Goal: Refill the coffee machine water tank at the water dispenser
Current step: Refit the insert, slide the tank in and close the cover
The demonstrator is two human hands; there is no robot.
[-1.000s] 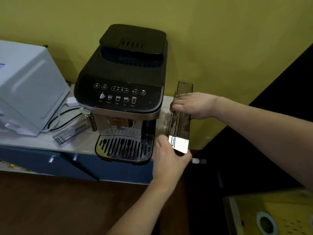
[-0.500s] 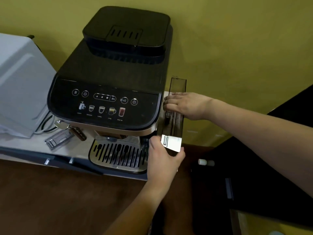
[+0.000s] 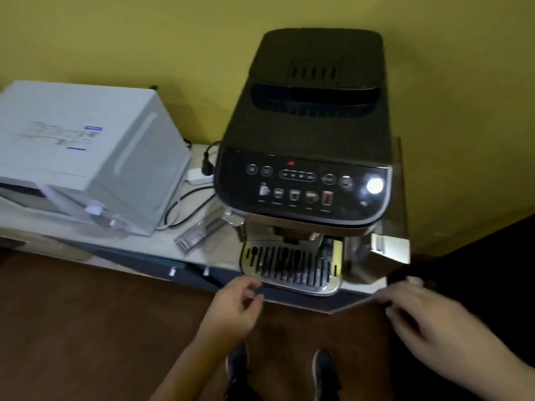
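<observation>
The black coffee machine stands on the counter against the yellow wall, its control panel lit. The clear smoky water tank sits in its slot on the machine's right side, with a white label at its front end. My left hand hangs below the drip tray, fingers loosely curled and holding nothing. My right hand is blurred, lower right of the tank, fingers spread and apart from it.
A white box-shaped appliance stands on the counter's left part, with cables and a white plug beside it. A small clear plastic part lies left of the drip tray. My two shoes show on the brown floor.
Both hands have let go of the water tank and drawn back toward me. The tank now sits pushed in beside the machine. The view shifted right and the panel lit up.
</observation>
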